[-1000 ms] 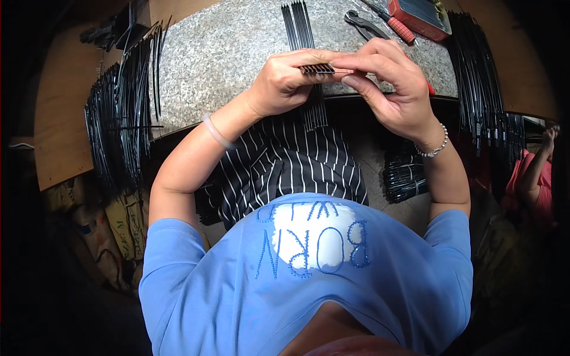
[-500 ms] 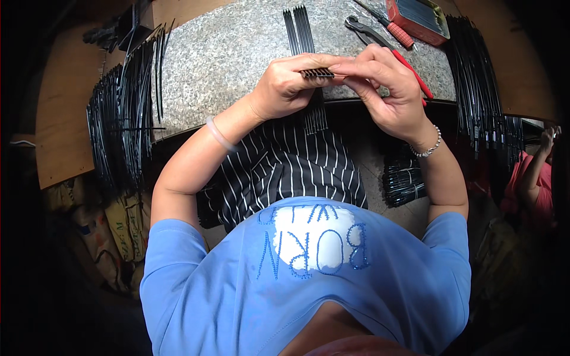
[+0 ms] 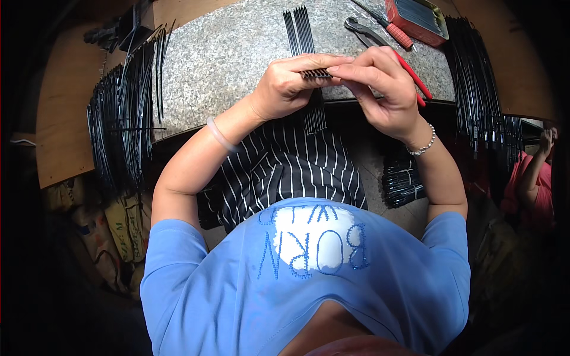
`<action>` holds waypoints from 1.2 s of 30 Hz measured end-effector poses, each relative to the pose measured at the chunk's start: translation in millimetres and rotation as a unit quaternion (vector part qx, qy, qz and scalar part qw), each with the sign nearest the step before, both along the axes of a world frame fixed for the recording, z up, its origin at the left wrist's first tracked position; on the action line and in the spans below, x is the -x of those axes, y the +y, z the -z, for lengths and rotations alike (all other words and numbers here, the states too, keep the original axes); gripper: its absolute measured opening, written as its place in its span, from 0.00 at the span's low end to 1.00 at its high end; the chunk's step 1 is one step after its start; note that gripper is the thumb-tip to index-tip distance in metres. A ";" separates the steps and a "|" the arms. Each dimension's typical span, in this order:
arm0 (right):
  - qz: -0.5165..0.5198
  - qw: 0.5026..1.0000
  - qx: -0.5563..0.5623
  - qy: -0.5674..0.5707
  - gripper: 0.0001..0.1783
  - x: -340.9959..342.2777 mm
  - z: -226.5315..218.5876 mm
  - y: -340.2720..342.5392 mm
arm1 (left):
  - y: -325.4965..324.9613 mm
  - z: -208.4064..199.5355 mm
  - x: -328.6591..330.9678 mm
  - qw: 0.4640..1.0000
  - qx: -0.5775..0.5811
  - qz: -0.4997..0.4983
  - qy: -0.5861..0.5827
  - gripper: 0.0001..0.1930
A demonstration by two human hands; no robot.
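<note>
My left hand (image 3: 291, 82) is closed round a short dark strip with a toothed edge (image 3: 314, 74), held level above the front edge of the worktop. My right hand (image 3: 386, 89) is closed, its thumb and finger pinched together at the strip's right end. Whatever lies between those fingertips is hidden. Beneath my left hand a row of thin black rods (image 3: 304, 32) lies across the worktop, in two groups side by side. Their near ends (image 3: 316, 118) stick out past the edge over my striped lap.
On the grey speckled worktop (image 3: 219, 53) lie red-handled pincers (image 3: 359, 26), a red-handled screwdriver-like tool (image 3: 399, 34) and a red box (image 3: 415, 21). Bundles of black rods hang at the left (image 3: 122, 118) and right (image 3: 478, 83). Another person's arm (image 3: 537, 166) shows far right.
My right hand has shifted slightly left, its fingertips closer to the strip's end. My left hand and the rods have stayed in place.
</note>
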State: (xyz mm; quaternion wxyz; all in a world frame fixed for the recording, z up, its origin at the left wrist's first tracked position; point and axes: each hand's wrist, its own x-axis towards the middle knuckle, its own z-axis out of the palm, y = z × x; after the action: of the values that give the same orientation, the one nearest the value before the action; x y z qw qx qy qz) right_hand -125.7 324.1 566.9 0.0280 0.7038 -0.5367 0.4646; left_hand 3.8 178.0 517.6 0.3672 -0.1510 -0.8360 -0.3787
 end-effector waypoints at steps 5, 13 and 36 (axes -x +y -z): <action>0.031 0.997 0.055 0.053 0.20 1.8 5.1 -5.6 | -2.0 1.8 -1.8 1.000 0.008 -0.012 -0.017 0.23; 0.011 0.993 0.001 0.116 0.19 4.0 0.7 -1.0 | -2.1 -2.3 1.8 1.000 0.009 -0.012 0.008 0.18; 0.045 0.983 -0.065 0.166 0.16 -9.3 -22.9 1.9 | -3.5 0.8 0.8 0.999 0.030 -0.024 0.017 0.15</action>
State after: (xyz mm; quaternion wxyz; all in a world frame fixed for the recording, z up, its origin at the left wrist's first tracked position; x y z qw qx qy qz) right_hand -116.5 326.0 589.8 0.0918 0.7465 -0.5849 0.3038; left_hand 3.1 174.5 516.8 0.3853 -0.1482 -0.8441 -0.3421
